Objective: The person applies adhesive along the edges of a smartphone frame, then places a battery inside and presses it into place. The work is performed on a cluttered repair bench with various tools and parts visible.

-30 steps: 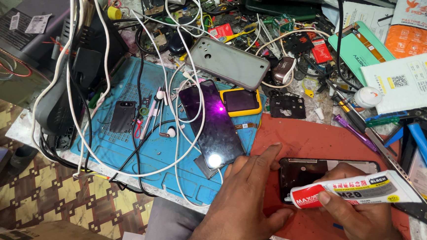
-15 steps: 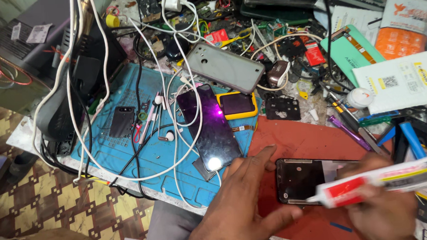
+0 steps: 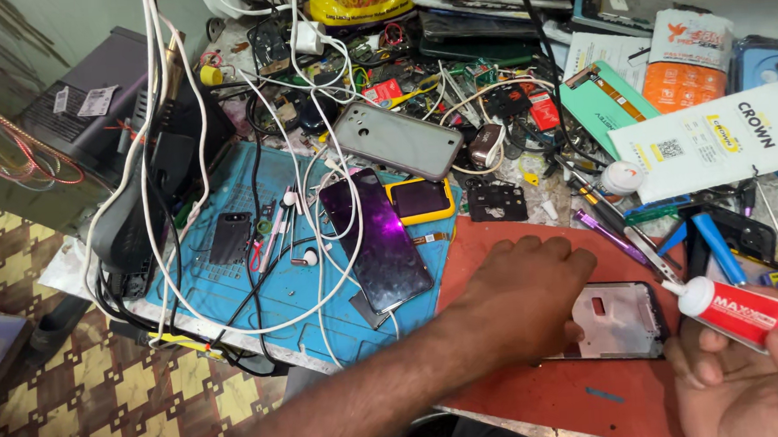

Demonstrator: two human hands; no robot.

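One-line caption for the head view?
Left hand steadies a phone frame on a red mat; right hand holds a glue tube.

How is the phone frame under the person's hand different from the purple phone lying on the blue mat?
The phone frame is an open shell with a pale inside and dark rim; the purple phone shows a glossy, unbroken face. The frame lies crosswise on the red mat with the left hand pressing on it; the purple phone lies lengthwise on the blue mat, untouched, with white cables draped over it. Both lie flat and are rectangular.

Red and white glue tube (image 3: 750, 313), silver phone frame (image 3: 618, 320), red mat (image 3: 544, 398), blue mat (image 3: 231, 291), purple phone screen (image 3: 381, 241)
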